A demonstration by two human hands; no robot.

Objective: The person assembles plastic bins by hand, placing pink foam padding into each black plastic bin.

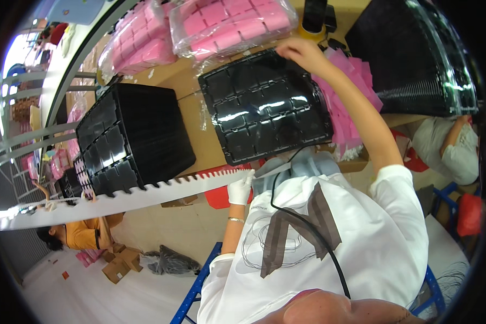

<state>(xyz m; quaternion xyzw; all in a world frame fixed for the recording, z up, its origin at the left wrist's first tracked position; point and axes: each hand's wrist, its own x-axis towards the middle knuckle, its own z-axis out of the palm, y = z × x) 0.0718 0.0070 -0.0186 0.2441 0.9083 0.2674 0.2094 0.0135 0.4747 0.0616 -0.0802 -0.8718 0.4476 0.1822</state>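
A black plastic tray [267,110] with rows of shallow compartments lies in front of me. My right hand [302,54], bare, is at its far right corner with the fingers drawn together; whatever they may pinch is too small to make out. My left hand [240,190], in a white glove, is closed on the end of a long white strip [124,201] with a toothed edge, near the table's front edge. From there the strip runs far to the left. Loose pink sheets [351,92] lie to the right of the tray, under my right forearm.
Tall stacks of black trays stand at left [151,132] and right [416,59]. Clear bags of pink pieces [232,24] lie at the back, beside a phone [314,15] and a yellow tape roll [312,33]. Co-workers sit at far left [83,235] and right [448,148].
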